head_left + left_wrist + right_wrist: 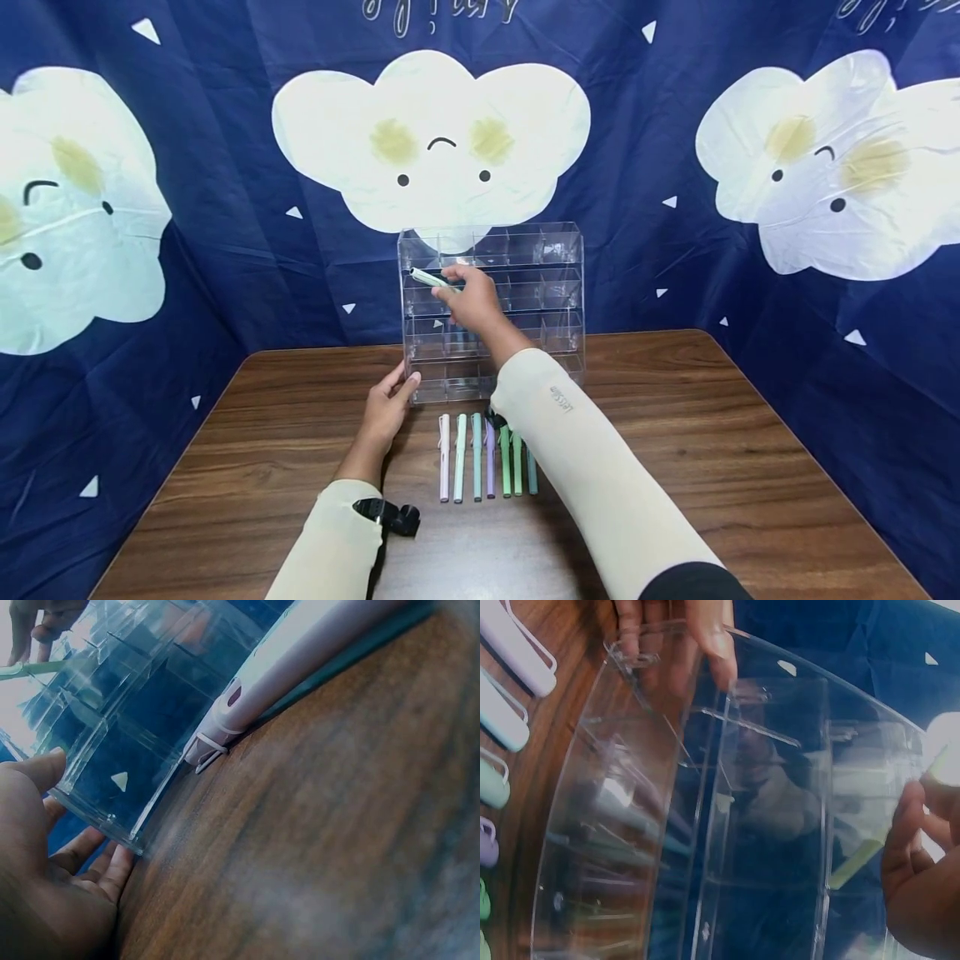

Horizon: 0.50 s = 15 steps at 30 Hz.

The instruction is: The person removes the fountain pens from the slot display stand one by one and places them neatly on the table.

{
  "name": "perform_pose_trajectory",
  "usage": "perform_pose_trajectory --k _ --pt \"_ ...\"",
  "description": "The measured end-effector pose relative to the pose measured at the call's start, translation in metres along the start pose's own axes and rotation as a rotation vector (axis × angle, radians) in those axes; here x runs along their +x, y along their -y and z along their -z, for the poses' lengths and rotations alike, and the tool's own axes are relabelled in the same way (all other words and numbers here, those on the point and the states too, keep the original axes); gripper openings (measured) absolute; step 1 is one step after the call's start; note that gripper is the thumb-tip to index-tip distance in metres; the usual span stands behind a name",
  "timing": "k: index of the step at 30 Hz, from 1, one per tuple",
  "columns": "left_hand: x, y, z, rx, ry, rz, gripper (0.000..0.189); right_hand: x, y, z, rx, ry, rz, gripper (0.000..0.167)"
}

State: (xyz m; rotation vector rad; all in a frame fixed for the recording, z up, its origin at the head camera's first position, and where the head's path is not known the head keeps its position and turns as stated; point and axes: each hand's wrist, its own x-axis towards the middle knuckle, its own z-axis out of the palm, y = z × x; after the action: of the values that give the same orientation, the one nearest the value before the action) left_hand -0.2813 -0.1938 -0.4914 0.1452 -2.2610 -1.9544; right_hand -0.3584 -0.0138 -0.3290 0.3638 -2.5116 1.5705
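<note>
A clear acrylic organizer (562,292) with tiers of small compartments stands upright at the back of the table. My left hand (386,412) grips its lower left edge; in the left wrist view the thumb lies at the front of the clear wall (127,742) and the fingers reach round behind. Up at the organizer's left side, my right hand (474,298) pinches a pale green pen (427,278) between thumb and fingers. The pen slants across the front of the upper tiers, its free end pointing left. The right hand covers its other end.
Several pens lie side by side before the organizer: a pale pink pen (444,458) leftmost, then mint, teal, purple and green ones. My right sleeve (592,467) hangs over the rightmost pens. A blue curtain (637,292) with clouds borders the wooden table (247,467).
</note>
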Motion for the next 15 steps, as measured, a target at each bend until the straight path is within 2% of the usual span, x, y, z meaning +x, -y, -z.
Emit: perform_pose_trajectory --k 4,15 --pt "-0.001 0.001 -0.001 -0.003 -0.002 0.007 0.058 -0.002 0.001 -0.01 -0.036 -0.059 -0.037 0.042" --pt "0.001 0.001 -0.001 -0.024 0.002 0.019 0.057 -0.001 0.008 -0.017 -0.035 -0.075 -0.059 0.036"
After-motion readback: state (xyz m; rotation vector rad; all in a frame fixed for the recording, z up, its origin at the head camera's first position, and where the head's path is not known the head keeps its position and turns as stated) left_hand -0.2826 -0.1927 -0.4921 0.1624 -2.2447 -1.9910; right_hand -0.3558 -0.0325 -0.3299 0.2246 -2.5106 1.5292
